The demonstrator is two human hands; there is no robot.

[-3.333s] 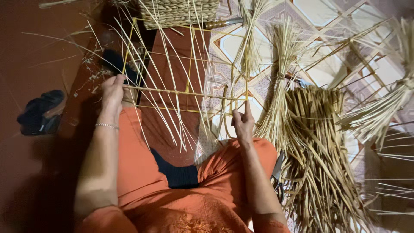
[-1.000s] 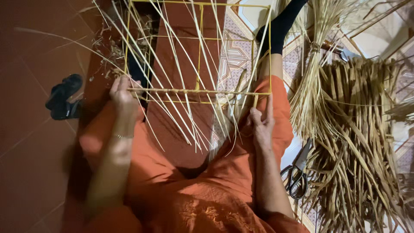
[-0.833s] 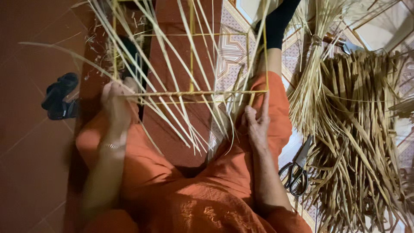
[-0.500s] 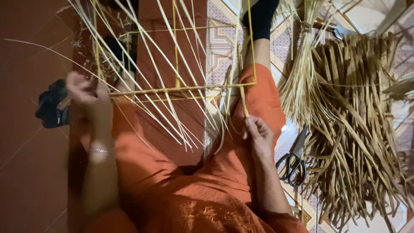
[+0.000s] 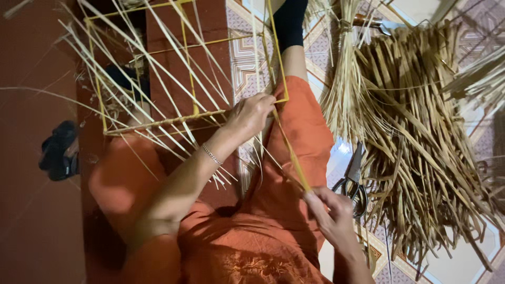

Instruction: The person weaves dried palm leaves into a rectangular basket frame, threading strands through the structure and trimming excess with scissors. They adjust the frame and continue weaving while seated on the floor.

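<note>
Our left hand [image 5: 252, 113] closes on the light, stiff yellow frame [image 5: 184, 63] at its near corner; our right hand [image 5: 329, 210] pinches a thin, flexible strip [image 5: 292, 155], which probably kinks easily.

A rectangular yellow frame [image 5: 184, 58] of thin rods, divided by a central upright and a cross rod into panels, lies tilted over the lap in orange cloth, its near rail at knee level. Pale straw strips [image 5: 158, 79] run diagonally across the frame, fanning outward past its left edge and hanging loose below the near rail. One long straw strip [image 5: 292, 155] stretches taut from the frame's lower right corner down to the right, one end pinched at that corner by the left hand [image 5: 252, 113], the other gripped by the right hand [image 5: 329, 208] beside the thigh.
</note>
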